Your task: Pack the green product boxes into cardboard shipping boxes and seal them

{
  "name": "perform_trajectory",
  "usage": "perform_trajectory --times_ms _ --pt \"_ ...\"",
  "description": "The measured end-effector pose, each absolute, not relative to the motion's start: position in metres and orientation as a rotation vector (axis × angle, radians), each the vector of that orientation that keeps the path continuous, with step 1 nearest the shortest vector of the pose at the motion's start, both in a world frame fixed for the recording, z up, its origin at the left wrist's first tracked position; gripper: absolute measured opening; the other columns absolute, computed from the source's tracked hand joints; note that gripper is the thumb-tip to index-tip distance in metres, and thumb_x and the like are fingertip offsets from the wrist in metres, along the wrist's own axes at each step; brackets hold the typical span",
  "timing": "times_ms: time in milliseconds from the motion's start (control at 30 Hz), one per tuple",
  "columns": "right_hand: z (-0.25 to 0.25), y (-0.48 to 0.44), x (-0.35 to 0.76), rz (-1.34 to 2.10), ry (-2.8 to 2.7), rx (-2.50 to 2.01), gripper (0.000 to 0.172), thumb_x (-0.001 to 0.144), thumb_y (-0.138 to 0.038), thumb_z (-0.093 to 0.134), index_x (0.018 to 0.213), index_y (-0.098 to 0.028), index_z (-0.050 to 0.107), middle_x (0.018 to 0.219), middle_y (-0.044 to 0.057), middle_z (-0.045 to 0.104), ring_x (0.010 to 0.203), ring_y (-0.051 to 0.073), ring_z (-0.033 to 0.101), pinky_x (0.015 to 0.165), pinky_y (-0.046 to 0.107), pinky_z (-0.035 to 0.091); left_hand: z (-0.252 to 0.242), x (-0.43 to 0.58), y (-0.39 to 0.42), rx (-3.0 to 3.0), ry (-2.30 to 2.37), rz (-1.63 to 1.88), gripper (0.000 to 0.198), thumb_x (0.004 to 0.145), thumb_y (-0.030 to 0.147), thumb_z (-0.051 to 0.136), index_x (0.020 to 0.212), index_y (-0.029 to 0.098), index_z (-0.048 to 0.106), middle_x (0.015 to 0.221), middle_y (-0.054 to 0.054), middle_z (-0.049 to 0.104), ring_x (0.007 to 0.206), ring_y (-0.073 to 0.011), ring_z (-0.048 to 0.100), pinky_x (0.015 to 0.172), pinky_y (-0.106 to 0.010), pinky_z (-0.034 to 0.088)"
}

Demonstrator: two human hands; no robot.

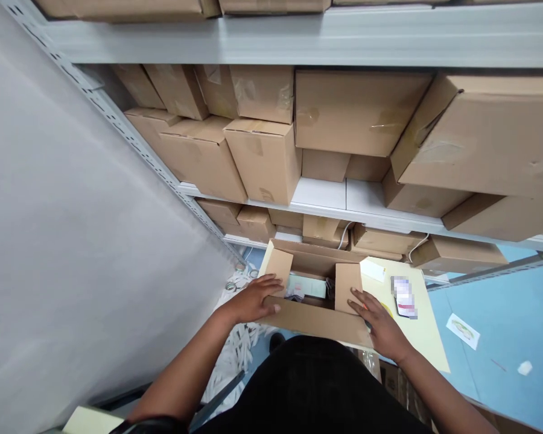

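An open cardboard box (319, 319) sits on a pale yellow table (428, 325) in front of my body. My left hand (253, 297) rests on its left flap (279, 265), fingers stretched out and thumb apart over the near flap. On the right flap (347, 286) lies my right hand (380, 319), its fingers spread. Both side flaps are folded inward, and the near flap slants toward me. Between them a light green item (308, 286) shows inside, with some small dark things beside it that I cannot make out.
A metal shelf rack (298, 39) full of cardboard boxes (262, 154) stands ahead. A phone (405, 298) and a white paper (373, 269) lie on the table. White paper strips (235, 349) cover the floor at left, beside a grey wall (72, 241). A card (463, 331) lies on the blue floor.
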State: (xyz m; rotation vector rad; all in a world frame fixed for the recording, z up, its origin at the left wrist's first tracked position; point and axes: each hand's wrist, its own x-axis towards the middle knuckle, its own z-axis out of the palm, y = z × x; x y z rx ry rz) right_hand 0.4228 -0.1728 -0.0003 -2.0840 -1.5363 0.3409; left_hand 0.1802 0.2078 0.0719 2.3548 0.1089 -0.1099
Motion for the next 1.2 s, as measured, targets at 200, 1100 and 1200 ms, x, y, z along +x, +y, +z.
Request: perform_trajectory --times_ms 200,1100,1200 --pt "-0.001 -0.151 0.406 0.208 -0.962 -2.069 0.028 0.099 -0.039 0.055 0.123 -0.028 0.065 0.133 0.01 0.066 0.127 0.029 0.058 0.11 0.053 0.048 0.064 0.164 0.24 1.726 0.334 -0.033 0.062 0.105 0.063 0.028 0.142 0.024 0.06 0.138 -0.013 0.065 0.13 -0.0314 0.059 0.106 -0.05 0.05" --pt "-0.113 -0.21 0.41 0.477 -0.68 -2.946 0.039 0.095 -0.037 0.052 0.124 -0.015 0.065 0.123 0.019 0.07 0.114 0.033 0.062 0.096 0.045 0.047 0.046 0.267 0.174 2.946 0.45 0.323 0.025 0.102 0.033 0.049 0.098 0.019 0.069 0.102 -0.015 0.065 0.099 -0.0326 0.056 0.089 -0.048 0.044" --pt "-0.125 -0.198 0.411 0.471 -0.67 -3.045 0.033 0.095 -0.032 0.052 0.119 -0.015 0.066 0.125 0.02 0.069 0.121 0.032 0.06 0.098 0.044 0.044 0.042 0.267 0.181 2.876 0.389 0.344 0.022 0.101 0.03 0.049 0.104 0.02 0.069 0.108 -0.012 0.065 0.098 -0.0299 0.055 0.091 -0.045 0.044"
